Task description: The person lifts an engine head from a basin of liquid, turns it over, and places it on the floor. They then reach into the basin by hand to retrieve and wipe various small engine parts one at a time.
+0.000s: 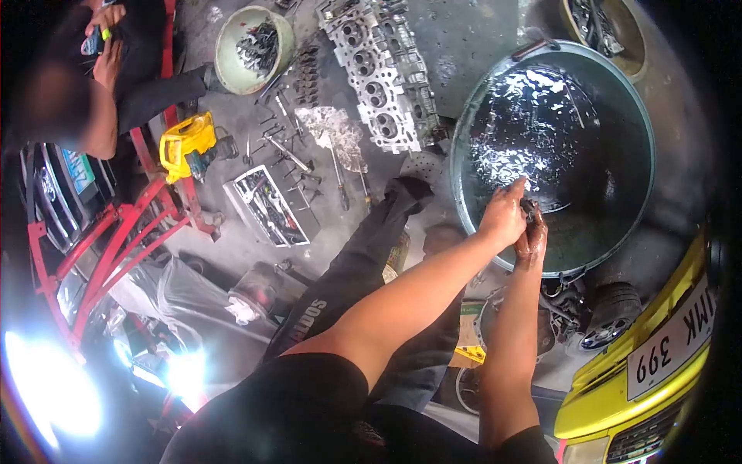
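Observation:
My left hand (505, 214) and my right hand (532, 236) are close together over the near edge of a large round metal tub (461, 155). Dark, shiny liquid (533, 116) with ripples lies in the tub. Between my closed fingers is a small dark part (529, 207), mostly hidden, so its kind cannot be made out. My right hand is wet and smeared with dark fluid. The fingers of my left hand press against the part from the other side.
A cylinder head (371, 85) lies beyond my knee, near loose bolts and tools. A tool box (270, 207), a yellow case (185, 145) and a bowl of parts (226, 54) are to the left. Another person (100, 116) sits there. A yellow car bumper (618, 402) stands at right.

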Action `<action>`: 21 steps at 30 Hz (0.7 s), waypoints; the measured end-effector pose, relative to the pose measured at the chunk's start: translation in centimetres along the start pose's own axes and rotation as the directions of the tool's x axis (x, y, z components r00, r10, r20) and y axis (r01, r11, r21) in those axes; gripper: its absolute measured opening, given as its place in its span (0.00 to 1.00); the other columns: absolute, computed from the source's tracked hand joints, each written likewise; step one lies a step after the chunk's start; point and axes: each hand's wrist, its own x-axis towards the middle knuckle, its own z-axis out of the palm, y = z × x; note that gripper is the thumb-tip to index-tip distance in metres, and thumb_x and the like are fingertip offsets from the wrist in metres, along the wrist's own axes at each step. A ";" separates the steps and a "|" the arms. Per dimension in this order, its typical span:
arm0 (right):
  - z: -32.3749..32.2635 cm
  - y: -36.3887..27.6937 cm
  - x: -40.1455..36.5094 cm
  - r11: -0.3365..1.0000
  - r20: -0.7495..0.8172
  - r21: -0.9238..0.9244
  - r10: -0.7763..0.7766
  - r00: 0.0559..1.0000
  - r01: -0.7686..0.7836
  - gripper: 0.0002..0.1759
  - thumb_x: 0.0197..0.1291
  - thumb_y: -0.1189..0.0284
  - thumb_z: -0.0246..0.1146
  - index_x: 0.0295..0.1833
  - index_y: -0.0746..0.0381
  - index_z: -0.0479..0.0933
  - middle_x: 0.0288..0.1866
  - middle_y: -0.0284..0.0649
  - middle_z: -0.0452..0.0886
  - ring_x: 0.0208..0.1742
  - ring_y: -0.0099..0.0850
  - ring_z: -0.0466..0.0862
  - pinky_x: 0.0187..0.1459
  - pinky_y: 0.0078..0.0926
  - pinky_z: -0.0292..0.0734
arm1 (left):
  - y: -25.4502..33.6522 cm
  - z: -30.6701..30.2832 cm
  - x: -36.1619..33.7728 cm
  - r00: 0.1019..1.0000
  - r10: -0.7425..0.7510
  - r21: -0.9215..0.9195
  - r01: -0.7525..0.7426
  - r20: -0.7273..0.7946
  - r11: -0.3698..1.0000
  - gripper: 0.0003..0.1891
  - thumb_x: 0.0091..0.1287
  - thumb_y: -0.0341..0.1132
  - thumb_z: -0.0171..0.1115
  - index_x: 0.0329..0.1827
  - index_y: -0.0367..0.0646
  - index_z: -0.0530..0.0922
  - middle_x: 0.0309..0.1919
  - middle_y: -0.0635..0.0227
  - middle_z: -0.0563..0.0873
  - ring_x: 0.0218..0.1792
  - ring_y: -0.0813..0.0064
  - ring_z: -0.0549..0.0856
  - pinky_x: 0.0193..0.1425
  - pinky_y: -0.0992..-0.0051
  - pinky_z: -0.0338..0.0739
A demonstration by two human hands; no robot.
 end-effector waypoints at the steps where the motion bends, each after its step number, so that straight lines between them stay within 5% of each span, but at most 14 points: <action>1: -0.1 0.3 0.5 0.999 -0.008 0.005 -0.038 0.999 0.038 0.19 0.68 0.65 0.61 0.59 0.65 0.73 0.52 0.48 0.81 0.54 0.39 0.81 0.60 0.39 0.75 | -0.5 0.0 0.6 0.999 -0.026 0.007 0.026 0.029 1.000 0.22 0.57 0.22 0.55 0.57 0.41 0.78 0.47 0.51 0.85 0.51 0.48 0.83 0.56 0.57 0.77; 2: -0.3 0.4 0.9 0.997 -0.018 0.011 -0.079 0.997 0.080 0.19 0.68 0.66 0.61 0.59 0.65 0.73 0.52 0.48 0.82 0.53 0.39 0.81 0.60 0.38 0.75 | -0.8 0.2 1.0 0.997 -0.050 0.012 0.050 0.062 0.999 0.21 0.56 0.21 0.55 0.55 0.40 0.78 0.44 0.51 0.85 0.49 0.48 0.84 0.54 0.57 0.78; 3: 1.5 0.1 0.3 0.998 -0.070 -0.017 -0.054 0.996 0.053 0.18 0.67 0.63 0.62 0.56 0.63 0.75 0.50 0.45 0.82 0.50 0.37 0.82 0.57 0.37 0.77 | -1.3 1.3 1.1 0.998 0.021 -0.020 -0.022 -0.066 1.000 0.17 0.57 0.22 0.55 0.50 0.39 0.78 0.40 0.49 0.85 0.44 0.47 0.85 0.52 0.57 0.79; 6: 4.9 -0.8 -1.2 0.992 -0.143 -0.107 -0.083 0.986 0.068 0.18 0.67 0.59 0.62 0.54 0.61 0.77 0.49 0.42 0.82 0.49 0.36 0.82 0.55 0.36 0.78 | 0.6 1.2 2.1 0.984 -0.072 -0.024 0.077 0.163 0.997 0.15 0.58 0.24 0.56 0.50 0.40 0.79 0.42 0.48 0.85 0.46 0.45 0.84 0.52 0.55 0.78; 8: 3.5 -0.9 -0.2 0.998 -0.037 -0.062 -0.020 0.999 0.018 0.18 0.70 0.58 0.58 0.54 0.61 0.77 0.49 0.41 0.82 0.50 0.36 0.82 0.53 0.36 0.79 | 1.6 1.6 2.7 0.981 -0.109 0.141 0.087 0.163 0.986 0.17 0.61 0.27 0.57 0.55 0.40 0.78 0.44 0.50 0.85 0.52 0.47 0.81 0.55 0.54 0.75; 10: 4.2 -1.3 -0.3 0.960 -0.101 -0.269 -0.106 0.989 0.075 0.16 0.72 0.62 0.57 0.55 0.61 0.76 0.49 0.43 0.81 0.52 0.36 0.81 0.54 0.38 0.78 | 1.9 0.8 3.1 0.968 0.036 0.341 -0.122 0.248 0.932 0.21 0.64 0.29 0.56 0.61 0.40 0.76 0.46 0.52 0.85 0.58 0.51 0.77 0.59 0.54 0.71; 13: 1.2 -2.6 3.1 0.974 -0.118 -0.222 -0.060 0.991 0.032 0.12 0.73 0.66 0.56 0.54 0.61 0.75 0.43 0.41 0.81 0.41 0.31 0.82 0.42 0.30 0.81 | 2.2 -0.1 2.0 0.967 0.175 0.326 -0.229 0.187 0.917 0.26 0.64 0.29 0.55 0.67 0.40 0.71 0.49 0.54 0.84 0.59 0.55 0.74 0.62 0.55 0.69; 16: -2.4 -4.4 6.6 0.986 -0.065 -0.158 -0.070 0.995 0.059 0.10 0.74 0.65 0.54 0.49 0.59 0.74 0.33 0.34 0.78 0.27 0.23 0.76 0.25 0.21 0.73 | 1.4 -1.3 0.5 0.968 0.197 0.311 -0.236 0.154 0.921 0.29 0.63 0.28 0.54 0.71 0.40 0.68 0.52 0.53 0.82 0.57 0.53 0.75 0.61 0.55 0.70; 17: -2.3 -4.6 6.8 0.977 -0.153 -0.204 -0.091 0.984 0.058 0.11 0.75 0.62 0.53 0.42 0.57 0.73 0.25 0.29 0.71 0.18 0.19 0.66 0.15 0.17 0.58 | 0.7 -1.6 0.1 0.964 0.212 0.372 -0.257 0.158 0.892 0.31 0.61 0.27 0.55 0.71 0.40 0.67 0.52 0.52 0.81 0.57 0.53 0.75 0.60 0.55 0.71; 18: 1.8 -4.6 4.6 0.974 -0.312 -0.205 -0.158 0.937 0.096 0.14 0.75 0.59 0.54 0.39 0.55 0.72 0.22 0.28 0.67 0.17 0.20 0.64 0.16 0.19 0.57 | 0.3 -2.0 -0.1 0.968 0.192 0.340 -0.238 0.162 0.910 0.31 0.59 0.27 0.57 0.70 0.39 0.67 0.51 0.51 0.81 0.56 0.52 0.76 0.58 0.55 0.72; 21: 3.6 -5.3 3.5 0.927 -0.457 -0.375 -0.209 0.864 0.026 0.23 0.73 0.47 0.51 0.39 0.55 0.74 0.23 0.30 0.70 0.16 0.25 0.68 0.13 0.23 0.60 | -1.0 -2.2 -0.5 0.976 0.156 0.358 -0.201 0.152 0.912 0.32 0.58 0.27 0.59 0.70 0.37 0.67 0.47 0.49 0.82 0.53 0.51 0.77 0.57 0.54 0.73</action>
